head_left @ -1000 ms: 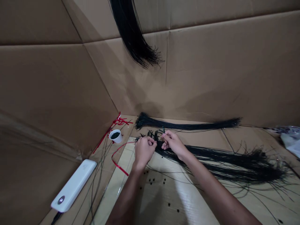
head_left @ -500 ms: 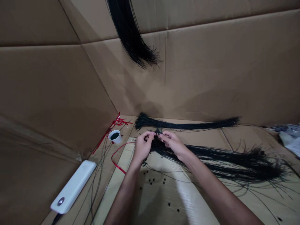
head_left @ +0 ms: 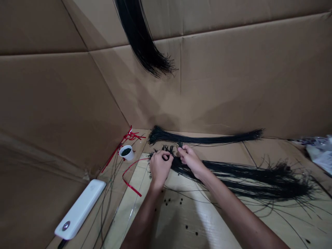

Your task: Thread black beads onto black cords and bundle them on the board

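Far left, a white power bank (head_left: pixel 80 209) on cardboard lining (head_left: pixel 64 103), then a small white cup (head_left: pixel 127 152) of black beads beside loose red ties (head_left: pixel 131 136). Next, the left hand (head_left: pixel 160 167), curled tight over black strand ends (head_left: pixel 166 149), exact grip partly hidden; just beside it, the right hand (head_left: pixel 190 160), pinching strands at the tip of a long black cord bundle (head_left: pixel 246 180), spread rightward below a second, straighter bundle (head_left: pixel 204 139). Far right, a crumpled plastic bag (head_left: pixel 319 154).
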{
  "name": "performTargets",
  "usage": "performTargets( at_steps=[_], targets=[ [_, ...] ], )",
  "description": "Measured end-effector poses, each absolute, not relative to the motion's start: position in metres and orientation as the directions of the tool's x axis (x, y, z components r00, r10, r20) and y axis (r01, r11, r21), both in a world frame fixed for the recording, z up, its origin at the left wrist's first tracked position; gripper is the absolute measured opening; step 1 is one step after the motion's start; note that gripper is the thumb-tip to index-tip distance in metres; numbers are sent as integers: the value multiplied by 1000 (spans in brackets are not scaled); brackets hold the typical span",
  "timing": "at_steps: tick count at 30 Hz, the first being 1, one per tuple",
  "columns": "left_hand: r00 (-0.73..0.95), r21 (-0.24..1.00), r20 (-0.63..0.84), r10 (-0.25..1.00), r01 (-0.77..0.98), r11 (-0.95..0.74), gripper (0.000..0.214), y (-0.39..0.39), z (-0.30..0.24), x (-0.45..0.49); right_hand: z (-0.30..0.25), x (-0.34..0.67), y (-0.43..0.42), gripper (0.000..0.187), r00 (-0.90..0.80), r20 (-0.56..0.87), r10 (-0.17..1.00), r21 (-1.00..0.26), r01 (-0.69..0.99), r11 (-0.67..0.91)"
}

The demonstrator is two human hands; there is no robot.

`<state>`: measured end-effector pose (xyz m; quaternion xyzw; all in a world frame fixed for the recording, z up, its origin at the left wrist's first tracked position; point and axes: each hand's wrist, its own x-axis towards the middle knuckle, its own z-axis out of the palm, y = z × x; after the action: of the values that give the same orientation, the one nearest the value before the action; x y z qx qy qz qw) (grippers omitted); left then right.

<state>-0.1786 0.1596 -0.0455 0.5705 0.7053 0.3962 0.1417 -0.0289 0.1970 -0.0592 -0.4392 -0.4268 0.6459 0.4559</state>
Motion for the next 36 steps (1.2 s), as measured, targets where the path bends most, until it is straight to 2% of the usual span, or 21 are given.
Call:
performTargets(
  at_steps=[4,9,13,18,23,27,36],
  targets=[
    [-334,838,192,923,545,22,13,164,-40,-183,-52,-28,195,42,-200,-118,973,-974,-168,-153],
    [-207,909,122,971,416,-26,31,170,-27,-187,-43,-28,192,36,-272,-26,962,-988,-141,-67],
    [-188,871,135,973,490,-26,29,166,-23,-187,-44,-23,196,37,-267,-4,964,-992,-122,-38],
    [-231,718,181,956,696,32,11,155,-31,-174,-47,-19,201,45,-245,-9,970,-987,-154,-48],
    [-254,630,178,951,771,88,5,152,-37,-164,-50,-22,201,53,-220,-63,973,-977,-185,-105],
    [-280,657,147,949,745,118,8,155,-37,-168,-50,-23,202,50,-193,-72,978,-977,-183,-108],
    [-205,808,116,972,589,28,12,162,-36,-182,-49,-23,199,52,-148,-127,981,-968,-198,-155]
  ],
)
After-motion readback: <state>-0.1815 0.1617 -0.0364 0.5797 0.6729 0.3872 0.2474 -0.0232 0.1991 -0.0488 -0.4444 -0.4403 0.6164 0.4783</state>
